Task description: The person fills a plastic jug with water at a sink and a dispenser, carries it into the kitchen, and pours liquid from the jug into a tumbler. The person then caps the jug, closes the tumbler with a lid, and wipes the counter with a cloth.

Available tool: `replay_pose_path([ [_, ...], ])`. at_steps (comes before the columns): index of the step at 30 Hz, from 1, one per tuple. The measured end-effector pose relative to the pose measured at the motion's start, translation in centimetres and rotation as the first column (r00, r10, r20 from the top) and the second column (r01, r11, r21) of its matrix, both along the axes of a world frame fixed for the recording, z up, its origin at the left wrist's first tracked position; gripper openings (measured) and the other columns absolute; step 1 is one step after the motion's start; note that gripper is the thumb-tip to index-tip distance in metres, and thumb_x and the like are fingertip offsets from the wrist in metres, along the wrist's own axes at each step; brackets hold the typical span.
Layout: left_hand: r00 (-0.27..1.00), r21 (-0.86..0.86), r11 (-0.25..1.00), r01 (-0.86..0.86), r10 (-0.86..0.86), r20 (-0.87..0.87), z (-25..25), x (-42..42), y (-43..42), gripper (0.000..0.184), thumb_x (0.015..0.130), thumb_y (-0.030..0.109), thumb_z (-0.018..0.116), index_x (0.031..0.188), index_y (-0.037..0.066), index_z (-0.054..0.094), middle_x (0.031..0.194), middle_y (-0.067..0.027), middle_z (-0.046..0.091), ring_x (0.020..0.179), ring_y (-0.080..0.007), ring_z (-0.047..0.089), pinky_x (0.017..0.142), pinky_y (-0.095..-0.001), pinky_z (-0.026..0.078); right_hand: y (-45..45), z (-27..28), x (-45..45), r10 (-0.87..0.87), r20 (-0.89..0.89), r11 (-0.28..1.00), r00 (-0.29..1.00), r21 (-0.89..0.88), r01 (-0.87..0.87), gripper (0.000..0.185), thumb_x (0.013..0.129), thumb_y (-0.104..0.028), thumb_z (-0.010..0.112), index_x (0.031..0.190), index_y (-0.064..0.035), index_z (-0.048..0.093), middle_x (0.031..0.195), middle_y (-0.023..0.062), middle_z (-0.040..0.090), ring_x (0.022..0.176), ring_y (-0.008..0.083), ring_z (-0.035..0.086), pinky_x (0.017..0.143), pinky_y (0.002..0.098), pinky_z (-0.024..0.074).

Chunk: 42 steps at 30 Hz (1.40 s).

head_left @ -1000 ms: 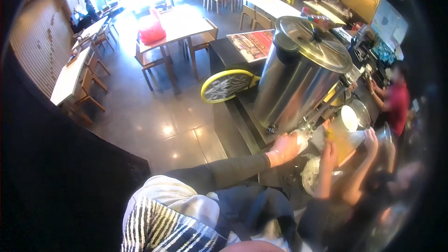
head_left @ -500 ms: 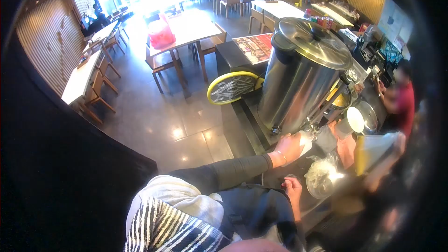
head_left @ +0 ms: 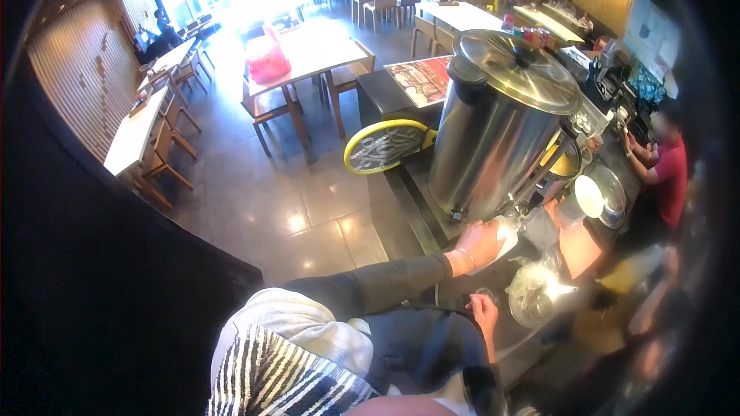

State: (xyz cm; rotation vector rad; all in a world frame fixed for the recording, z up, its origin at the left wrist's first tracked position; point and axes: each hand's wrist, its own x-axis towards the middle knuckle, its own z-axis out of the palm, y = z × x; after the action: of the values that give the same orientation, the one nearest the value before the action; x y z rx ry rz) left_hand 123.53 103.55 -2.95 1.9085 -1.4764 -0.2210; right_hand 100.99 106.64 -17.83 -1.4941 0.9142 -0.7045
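Note:
At the tap of a tall steel urn (head_left: 493, 139), my left hand (head_left: 478, 245) is wrapped round a whitish cup (head_left: 506, 236), which is partly hidden by the fingers. The cup's rim is close below the spout. Near the front of my body, my right hand (head_left: 483, 311) has its fingers curled in, and nothing shows in it. To the right of that hand, a clear plastic bag (head_left: 530, 281) rests in or over a round bowl. A white round-mouthed container (head_left: 589, 196) stands beyond, beside a pinkish sheet (head_left: 576, 248).
A yellow-rimmed racket (head_left: 385, 146) lies left of the urn, near a printed menu (head_left: 420, 79). At the lower right, a blurred co-worker's arm (head_left: 659, 293) is close to the counter. A person in red (head_left: 672, 177) stands farther back. Tables and chairs lie beyond.
My right hand has come back from the yellowish bag towards my body. That bag has moved right and down with the co-worker's hands. My left hand stays at the tap with the cup.

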Motion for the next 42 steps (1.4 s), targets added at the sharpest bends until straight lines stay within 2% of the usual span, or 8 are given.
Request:
replay_pose_path([
  [15, 1.0, 0.008, 1.0, -0.012, 0.012, 0.004, -0.9, 0.0, -0.2, 0.039, 0.095, 0.035, 0.069, 0.108, -0.001, 0.064, 0.094, -0.0278, 0.073, 0.094, -0.0452, 0.071, 0.085, -0.0551, 0.055, 0.1, -0.6, 0.2, -0.011, -0.058, 0.999, 0.998, -0.047, 0.009, 0.016, 0.103, -0.017, 0.069, 0.104, -0.0013, 0.075, 0.086, 0.0028, 0.072, 0.075, 0.0095, 0.065, 0.072, 0.0268, 0.0521],
  [17, 0.994, 0.051, 0.998, -0.022, 0.017, 0.107, -2.1, 0.2, -0.7, 0.039, 0.093, 0.034, 0.07, 0.109, -0.001, 0.065, 0.092, -0.0245, 0.073, 0.091, -0.042, 0.072, 0.082, -0.0516, 0.056, -0.3, -1.6, -0.2, 0.013, -0.048, 0.999, 0.999, -0.031, -0.014, 0.017, 0.103, -0.017, 0.069, 0.104, -0.0016, 0.075, 0.085, 0.0025, 0.072, 0.076, 0.009, 0.065, 0.072, 0.0266, 0.0518],
  [19, 0.97, 0.096, 0.995, -0.009, -0.014, 0.243, -3.2, 0.0, -1.2, 0.04, 0.092, 0.034, 0.071, 0.111, -0.001, 0.065, 0.091, -0.0212, 0.073, 0.088, -0.0388, 0.073, 0.079, -0.0481, 0.058, 0.9, 2.1, 0.2, -0.007, -0.184, 0.999, 0.983, -0.054, -0.003, 0.021, 0.103, -0.022, 0.069, 0.106, -0.0024, 0.076, 0.086, 0.0027, 0.073, 0.08, 0.0088, 0.065, 0.076, 0.0278, 0.0528],
  [24, 0.994, -0.004, 0.997, -0.075, 0.075, 0.077, -2.2, -0.1, -1.5, 0.041, 0.09, 0.038, 0.077, 0.101, 0.001, 0.065, 0.089, -0.0283, 0.072, 0.085, -0.0466, 0.072, 0.078, -0.0526, 0.059, 1.4, 4.0, 0.5, -0.031, -0.206, 0.998, 0.978, -0.06, 0.019, 0.024, 0.101, -0.027, 0.071, 0.109, -0.0056, 0.076, 0.089, 0.0058, 0.076, 0.082, 0.0124, 0.071, 0.077, 0.0294, 0.0546],
  [32, 0.994, 0.014, 0.999, -0.05, 0.049, 0.096, -1.1, -0.3, -1.1, 0.042, 0.09, 0.038, 0.078, 0.101, -0.001, 0.064, 0.089, -0.029, 0.072, 0.087, -0.0484, 0.072, 0.078, -0.0557, 0.058, 1.1, 3.1, 0.1, -0.056, -0.184, 0.998, 0.981, -0.052, 0.047, 0.025, 0.1, -0.03, 0.073, 0.108, -0.0068, 0.076, 0.09, 0.0084, 0.078, 0.08, 0.0146, 0.071, 0.076, 0.0316, 0.0551],
  [36, 0.992, 0.025, 0.998, -0.051, 0.047, 0.119, -0.9, -0.4, -1.1, 0.04, 0.091, 0.037, 0.078, 0.1, 0.0, 0.064, 0.09, -0.0283, 0.073, 0.087, -0.0483, 0.072, 0.079, -0.0561, 0.058, 1.3, 2.8, 0.0, -0.046, -0.197, 0.995, 0.979, -0.091, 0.029, 0.022, 0.103, -0.025, 0.069, 0.11, -0.005, 0.075, 0.089, 0.0048, 0.076, 0.08, 0.0111, 0.07, 0.075, 0.0294, 0.0552],
  [38, 0.992, 0.024, 0.999, -0.046, 0.042, 0.118, -1.0, -0.3, -1.2, 0.041, 0.091, 0.037, 0.078, 0.1, 0.0, 0.064, 0.091, -0.0282, 0.073, 0.087, -0.0484, 0.072, 0.079, -0.056, 0.058, 1.1, 2.9, 0.0, -0.042, -0.209, 0.998, 0.977, -0.044, 0.033, 0.029, 0.099, -0.035, 0.073, 0.108, -0.0073, 0.076, 0.093, 0.0112, 0.078, 0.084, 0.0199, 0.074, 0.079, 0.035, 0.0561],
  [42, 0.995, 0.045, 0.997, -0.062, 0.058, 0.086, -0.4, -0.5, -1.1, 0.041, 0.091, 0.037, 0.078, 0.099, 0.0, 0.064, 0.092, -0.0291, 0.073, 0.09, -0.0484, 0.072, 0.081, -0.0556, 0.058, 1.2, 3.1, 0.0, -0.06, -0.193, 0.995, 0.979, -0.084, 0.044, 0.03, 0.099, -0.036, 0.073, 0.108, -0.0076, 0.076, 0.094, 0.012, 0.078, 0.085, 0.024, 0.074, 0.08, 0.0369, 0.0566],
])
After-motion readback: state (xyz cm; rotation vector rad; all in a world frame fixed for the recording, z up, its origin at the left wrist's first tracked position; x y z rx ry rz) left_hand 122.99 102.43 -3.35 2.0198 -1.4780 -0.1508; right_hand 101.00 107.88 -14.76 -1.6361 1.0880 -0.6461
